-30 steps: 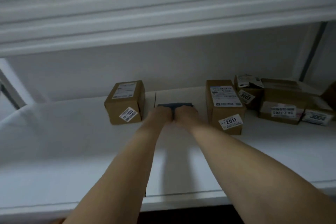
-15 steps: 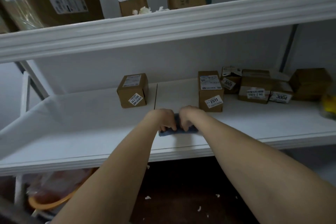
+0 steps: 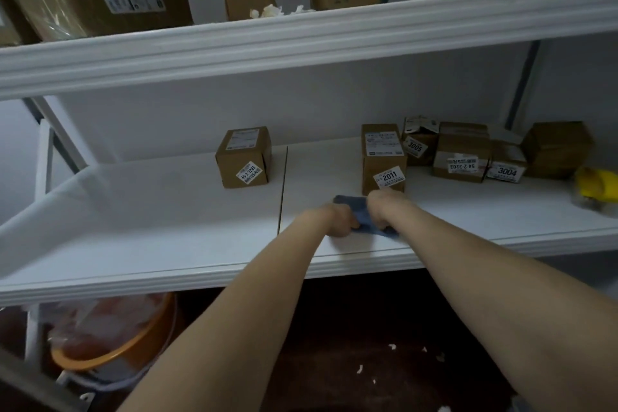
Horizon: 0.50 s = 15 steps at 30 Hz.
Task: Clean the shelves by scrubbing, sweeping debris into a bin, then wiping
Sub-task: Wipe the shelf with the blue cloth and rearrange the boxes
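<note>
A blue cloth (image 3: 359, 215) lies flat on the white middle shelf (image 3: 167, 211), near its front edge. My left hand (image 3: 339, 219) and my right hand (image 3: 383, 207) are side by side on the cloth, both pressed down and gripping it. Part of the cloth is hidden under my fingers. An orange bin (image 3: 113, 341) lined with clear plastic stands on the floor below the shelf, at the lower left.
Cardboard boxes stand on the middle shelf: one (image 3: 243, 157) behind and left of my hands, one marked 2011 (image 3: 384, 157) just behind my right hand, several more (image 3: 468, 152) further right. A yellow object (image 3: 597, 182) sits far right. White scraps (image 3: 394, 361) dot the dark floor.
My hands pulled the cloth from deep on the shelf toward the front edge, then pushed it back a little. The view rose, bringing the upper shelf's boxes into sight.
</note>
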Motion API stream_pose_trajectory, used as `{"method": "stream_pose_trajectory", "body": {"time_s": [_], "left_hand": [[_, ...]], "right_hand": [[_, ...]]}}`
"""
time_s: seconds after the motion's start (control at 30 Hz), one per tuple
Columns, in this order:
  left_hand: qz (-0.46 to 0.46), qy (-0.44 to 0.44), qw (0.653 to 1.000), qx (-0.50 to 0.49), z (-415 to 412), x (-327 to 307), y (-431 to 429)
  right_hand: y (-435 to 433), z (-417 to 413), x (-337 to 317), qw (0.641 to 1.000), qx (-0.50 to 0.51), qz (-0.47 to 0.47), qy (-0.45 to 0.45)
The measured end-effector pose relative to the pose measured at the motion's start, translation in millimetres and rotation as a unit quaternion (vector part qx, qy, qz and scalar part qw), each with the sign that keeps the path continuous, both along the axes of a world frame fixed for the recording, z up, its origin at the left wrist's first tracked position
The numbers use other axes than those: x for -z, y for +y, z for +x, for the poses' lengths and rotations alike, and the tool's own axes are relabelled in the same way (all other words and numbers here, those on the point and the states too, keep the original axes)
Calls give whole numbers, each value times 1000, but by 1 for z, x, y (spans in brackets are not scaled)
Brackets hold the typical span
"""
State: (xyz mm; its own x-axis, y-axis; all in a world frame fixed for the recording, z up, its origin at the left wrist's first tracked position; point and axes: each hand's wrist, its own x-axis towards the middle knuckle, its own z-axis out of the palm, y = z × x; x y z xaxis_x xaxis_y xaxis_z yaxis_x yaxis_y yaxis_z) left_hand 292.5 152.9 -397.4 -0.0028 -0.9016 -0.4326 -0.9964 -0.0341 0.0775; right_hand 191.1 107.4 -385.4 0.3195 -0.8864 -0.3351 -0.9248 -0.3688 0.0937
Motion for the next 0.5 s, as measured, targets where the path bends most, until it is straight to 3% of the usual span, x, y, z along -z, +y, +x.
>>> {"method": "stream_pose_trajectory", "body": {"time_s": [0.17, 0.33, 0.5], "left_hand": [[-42, -50, 995, -80, 47, -1, 12], [-7, -115, 979, -170, 110, -6, 40], [40, -99, 971, -215, 118, -16, 53]], "right_hand": [[10, 55, 20, 994, -96, 21, -57], [41, 125, 40, 983, -158, 47, -79], [49, 133, 32, 972, -189, 83, -109]]}}
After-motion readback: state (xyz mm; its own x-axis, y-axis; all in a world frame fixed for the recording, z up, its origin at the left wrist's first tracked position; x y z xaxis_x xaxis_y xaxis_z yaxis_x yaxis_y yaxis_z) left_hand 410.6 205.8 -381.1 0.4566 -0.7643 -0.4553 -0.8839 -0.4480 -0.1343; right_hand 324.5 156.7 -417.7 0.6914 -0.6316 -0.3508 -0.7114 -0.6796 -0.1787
